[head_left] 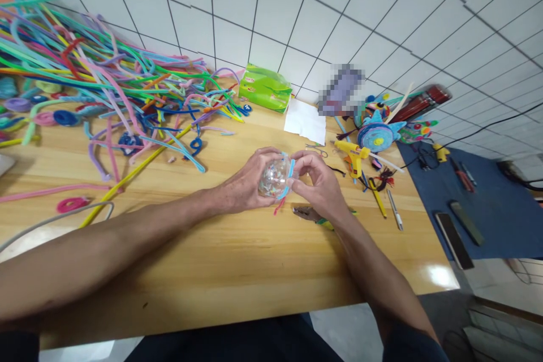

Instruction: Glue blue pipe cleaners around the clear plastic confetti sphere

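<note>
Between fingers (307, 161), clear container (272, 179)

Craft workshop; pipe cleaners (106, 76), glue gun (354, 156)

From where I stand, a wall of white square tiles with dark grout lines (237, 17) slants behind a pale, honey-coloured wooden table (237, 271). Bright light glares on the tabletop's right corner. Beyond that end lies a dark blue surface (509, 220); a thin black cable (479, 130) crosses the tiles above. Pale grey floor (350, 328) shows below the table's front edge.
</note>
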A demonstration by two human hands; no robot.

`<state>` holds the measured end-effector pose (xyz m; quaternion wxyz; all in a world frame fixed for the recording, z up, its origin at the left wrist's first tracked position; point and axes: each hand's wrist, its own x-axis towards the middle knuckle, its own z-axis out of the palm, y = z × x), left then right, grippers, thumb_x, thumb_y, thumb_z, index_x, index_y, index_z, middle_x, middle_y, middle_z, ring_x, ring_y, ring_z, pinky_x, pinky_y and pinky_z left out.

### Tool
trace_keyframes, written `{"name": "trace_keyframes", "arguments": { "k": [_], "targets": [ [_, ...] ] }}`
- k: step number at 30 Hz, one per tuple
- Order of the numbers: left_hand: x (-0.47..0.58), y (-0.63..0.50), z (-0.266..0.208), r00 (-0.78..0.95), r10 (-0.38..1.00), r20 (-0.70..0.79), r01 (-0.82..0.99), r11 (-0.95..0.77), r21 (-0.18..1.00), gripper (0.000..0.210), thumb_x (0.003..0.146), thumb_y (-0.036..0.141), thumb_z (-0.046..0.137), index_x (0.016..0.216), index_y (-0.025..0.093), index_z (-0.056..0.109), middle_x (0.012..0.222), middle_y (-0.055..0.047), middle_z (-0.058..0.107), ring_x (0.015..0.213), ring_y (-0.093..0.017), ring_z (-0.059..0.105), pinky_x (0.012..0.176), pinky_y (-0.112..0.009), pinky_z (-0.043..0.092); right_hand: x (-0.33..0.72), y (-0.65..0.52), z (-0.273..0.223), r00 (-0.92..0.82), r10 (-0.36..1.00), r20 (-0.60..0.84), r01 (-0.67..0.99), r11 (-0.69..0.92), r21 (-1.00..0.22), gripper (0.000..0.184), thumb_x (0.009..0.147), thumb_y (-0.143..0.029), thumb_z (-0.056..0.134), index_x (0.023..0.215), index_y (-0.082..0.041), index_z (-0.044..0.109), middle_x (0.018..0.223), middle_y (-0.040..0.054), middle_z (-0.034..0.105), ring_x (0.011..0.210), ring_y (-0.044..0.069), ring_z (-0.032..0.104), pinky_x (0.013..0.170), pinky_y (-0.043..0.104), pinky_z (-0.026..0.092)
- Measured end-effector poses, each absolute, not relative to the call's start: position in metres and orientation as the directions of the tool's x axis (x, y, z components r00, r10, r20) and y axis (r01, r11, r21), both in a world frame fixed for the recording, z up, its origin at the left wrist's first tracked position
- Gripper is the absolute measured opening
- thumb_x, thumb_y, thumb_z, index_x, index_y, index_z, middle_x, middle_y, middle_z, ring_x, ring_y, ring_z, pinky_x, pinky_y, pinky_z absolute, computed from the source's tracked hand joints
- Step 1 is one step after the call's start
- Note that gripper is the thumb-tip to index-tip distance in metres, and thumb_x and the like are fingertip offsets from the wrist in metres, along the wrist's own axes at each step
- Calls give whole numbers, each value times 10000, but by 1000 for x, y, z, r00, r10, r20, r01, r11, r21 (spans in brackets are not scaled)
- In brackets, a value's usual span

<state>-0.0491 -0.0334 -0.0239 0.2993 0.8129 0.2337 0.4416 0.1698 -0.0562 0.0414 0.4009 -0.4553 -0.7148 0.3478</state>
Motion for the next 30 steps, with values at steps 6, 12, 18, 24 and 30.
{"name": "trace_keyframes", "arguments": {
  "k": [6, 12, 18, 24, 30],
  "targets": [
    [-50, -40, -14, 478, 728, 492, 176, -628, 758, 989, 777, 533, 910, 1540, 262, 343, 1513, -190, 487, 1446, -381, 517, 1203, -603, 482, 167, -59, 42, -268, 928, 259, 375, 348, -859, 248, 814, -226, 753, 1016, -259, 615, 1176, 59, 664, 1031, 215, 638, 848, 362, 525],
    [-47, -42, -11, 447, 699, 559, 165, -678, 716, 804, 782, 361, 893, 1432, 268, 429, 1413, -158, 533, 1385, -356, 544, 1153, -590, 507, 165, -62, 45, -277, 921, 272, 384, 366, -848, 175, 840, -226, 728, 979, -263, 628, 1132, 52, 675, 1030, 219, 638, 848, 372, 516],
    [-48, -39, -18, 458, 664, 591, 119, -704, 700, 818, 773, 368, 896, 1419, 273, 403, 1429, -164, 504, 1413, -358, 523, 1140, -571, 516, 162, -65, 46, -255, 926, 278, 375, 360, -854, 224, 822, -209, 724, 1021, -260, 636, 1133, 55, 669, 1006, 212, 643, 833, 363, 521],
    [-49, -34, -23, 467, 617, 633, 46, -732, 680, 826, 795, 385, 895, 1446, 280, 398, 1429, -163, 519, 1401, -348, 538, 1140, -561, 516, 162, -64, 44, -212, 953, 217, 412, 288, -864, 355, 775, -250, 728, 1118, -256, 636, 1215, 67, 671, 1125, 251, 632, 910, 398, 504],
    [-52, -37, -16, 496, 617, 610, 75, -731, 678, 874, 852, 403, 862, 1549, 272, 352, 1471, -180, 521, 1413, -358, 537, 1167, -565, 502, 163, -63, 39, -191, 976, 108, 382, 176, -907, 471, 756, -322, 731, 1211, -255, 631, 1249, 64, 671, 1172, 271, 602, 963, 425, 468]
  ]
}}
